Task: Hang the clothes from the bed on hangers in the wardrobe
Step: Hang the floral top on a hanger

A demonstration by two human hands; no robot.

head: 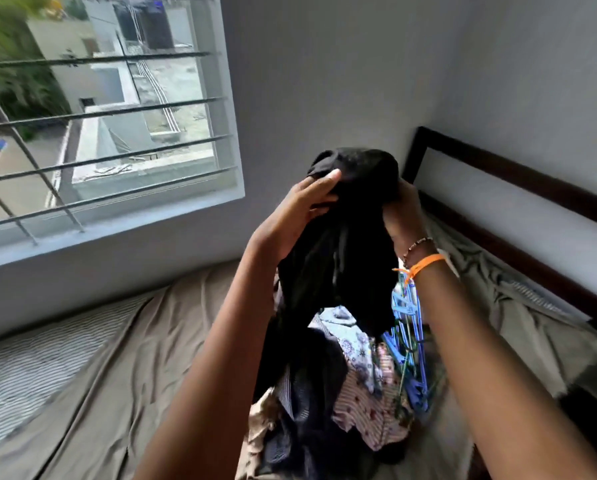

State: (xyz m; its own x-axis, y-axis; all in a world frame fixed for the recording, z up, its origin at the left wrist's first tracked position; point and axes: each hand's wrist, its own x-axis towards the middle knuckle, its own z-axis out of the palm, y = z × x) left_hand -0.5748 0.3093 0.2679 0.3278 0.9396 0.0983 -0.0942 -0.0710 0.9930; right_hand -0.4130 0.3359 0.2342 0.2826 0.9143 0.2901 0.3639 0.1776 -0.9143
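Both hands are raised above the bed, clamped on one black garment. The left hand grips its bunched top edge with fingers curled over the fabric; the right hand, wearing an orange wristband and a beaded bracelet, holds the opposite side. The garment hangs between them in a dark crumpled column, its lower end reaching the clothes pile below: patterned, striped and dark pieces heaped on the brown sheet. A bundle of blue hangers lies just beside the pile, under the right forearm. The wardrobe is not in view. Judged step: finding the neckline or shoulders before fitting a hanger. Risks from here: the trailing hem may snag on the pile or the hanger hooks and drag other pieces off the bed; the bunched fabric hides which opening is which, so a hanger could go through a sleeve; tangled hangers may lift together.
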